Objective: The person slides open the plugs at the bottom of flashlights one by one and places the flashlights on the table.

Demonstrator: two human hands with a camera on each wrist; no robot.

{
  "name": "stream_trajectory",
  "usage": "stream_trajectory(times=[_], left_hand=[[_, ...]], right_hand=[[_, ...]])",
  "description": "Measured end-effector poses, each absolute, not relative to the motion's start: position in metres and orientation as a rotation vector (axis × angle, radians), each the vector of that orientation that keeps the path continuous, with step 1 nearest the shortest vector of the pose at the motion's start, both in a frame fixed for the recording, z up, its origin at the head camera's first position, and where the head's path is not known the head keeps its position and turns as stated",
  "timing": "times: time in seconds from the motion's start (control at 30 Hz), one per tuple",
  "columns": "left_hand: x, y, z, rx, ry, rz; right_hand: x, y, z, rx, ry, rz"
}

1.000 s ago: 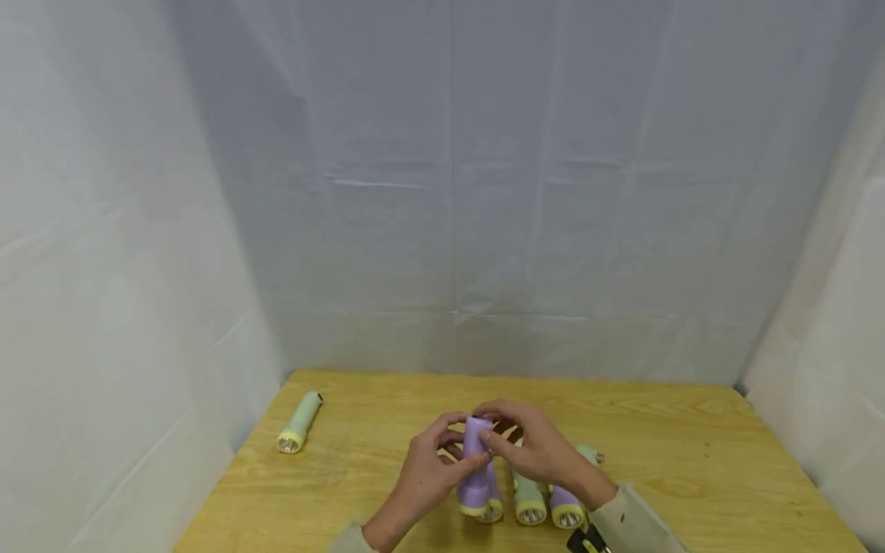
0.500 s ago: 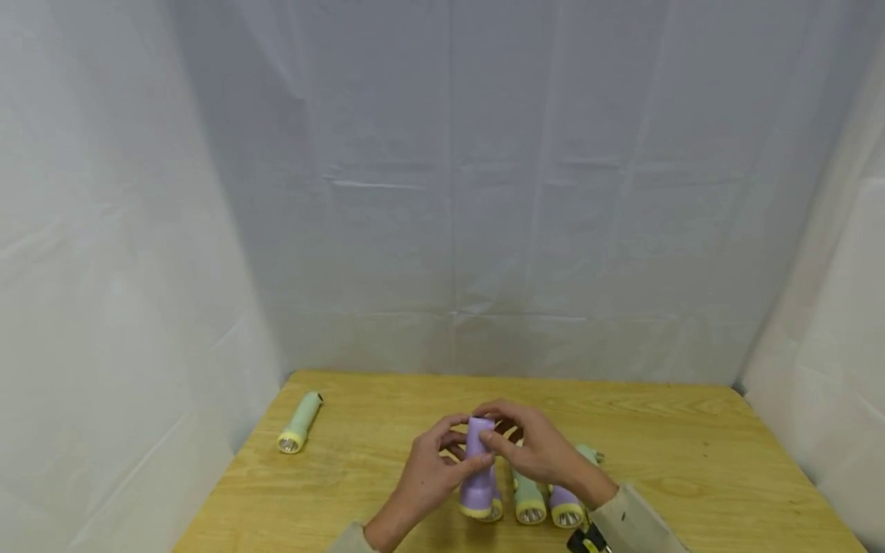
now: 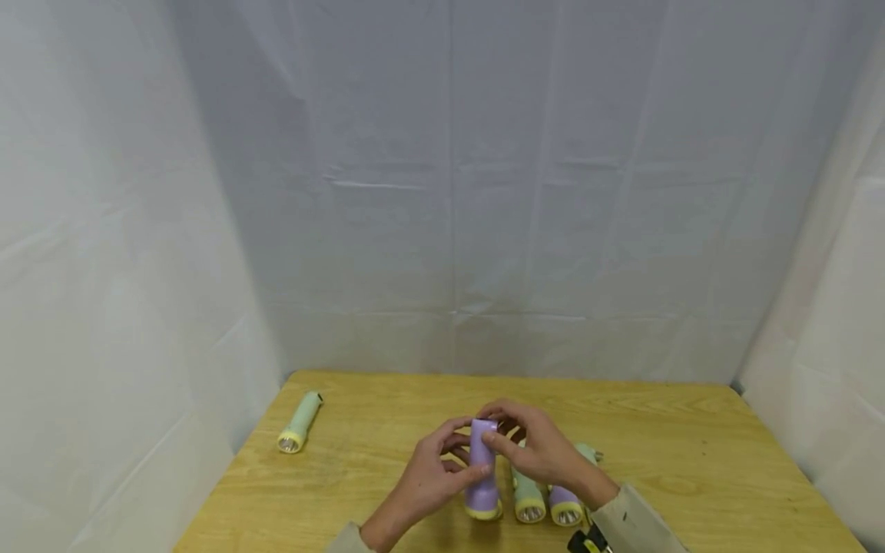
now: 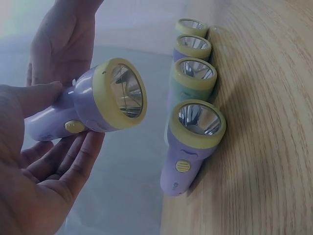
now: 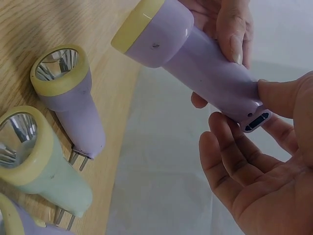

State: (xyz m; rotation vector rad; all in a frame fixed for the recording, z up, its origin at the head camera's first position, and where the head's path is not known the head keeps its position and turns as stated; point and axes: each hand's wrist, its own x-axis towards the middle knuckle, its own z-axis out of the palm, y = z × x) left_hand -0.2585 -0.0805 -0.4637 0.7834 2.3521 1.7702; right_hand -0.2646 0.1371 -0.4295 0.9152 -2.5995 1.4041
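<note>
A purple flashlight [image 3: 482, 465] with a yellow head ring is held above the table by both hands. My left hand [image 3: 432, 472] grips its body, thumb on one side and fingers on the other; a yellow switch shows there in the left wrist view. With thumb and fingers, my right hand [image 3: 542, 445] pinches the tail end, where a dark slot [image 5: 257, 122] is visible. Behind the held one lies a second purple flashlight [image 4: 178, 171], mostly hidden in the head view. Metal prongs [image 5: 80, 159] stick out of its tail in the right wrist view.
Right of the held flashlight, a green flashlight [image 3: 529, 499] and a purple one [image 3: 567, 507] lie in a row, with another green one [image 3: 589, 453] partly behind my right wrist. A lone green flashlight [image 3: 302, 422] lies at the wooden table's left. White sheeting [image 3: 449, 192] encloses the table.
Both hands and the purple flashlight have shifted slightly to the right, covering more of the flashlight behind. The grip looks the same, and the flashlights on the table have not moved.
</note>
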Motion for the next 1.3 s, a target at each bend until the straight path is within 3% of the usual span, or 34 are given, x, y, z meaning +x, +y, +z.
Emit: stream_trajectory(times=[1.3], left_hand=[[-0.253,-0.0859,-0.4625,0.726,2.345,1.778]], right_hand=[[-0.2657,0.131,-0.429,0.883,-2.589,1.421]])
